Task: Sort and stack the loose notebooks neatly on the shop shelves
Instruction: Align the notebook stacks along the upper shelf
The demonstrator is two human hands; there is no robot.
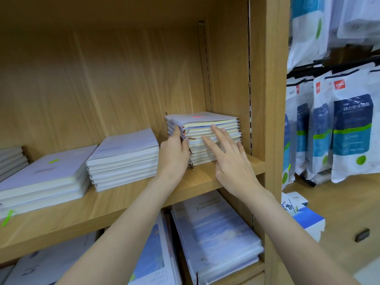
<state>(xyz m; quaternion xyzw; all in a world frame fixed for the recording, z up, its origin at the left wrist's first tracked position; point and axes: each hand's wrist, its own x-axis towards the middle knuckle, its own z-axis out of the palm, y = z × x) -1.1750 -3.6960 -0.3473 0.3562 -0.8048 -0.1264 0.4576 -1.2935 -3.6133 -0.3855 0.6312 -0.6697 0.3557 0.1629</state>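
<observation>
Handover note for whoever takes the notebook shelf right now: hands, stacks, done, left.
Left hand: grip on the left edge of the tall stack at the shelf's right end.
Right hand: open, fingers flat against that stack's front.
Done: middle stack and left stack sit on the same shelf.
Left: the tall stack's edges are uneven, top notebook ajar; square it. Lower-shelf notebooks look tilted.
</observation>
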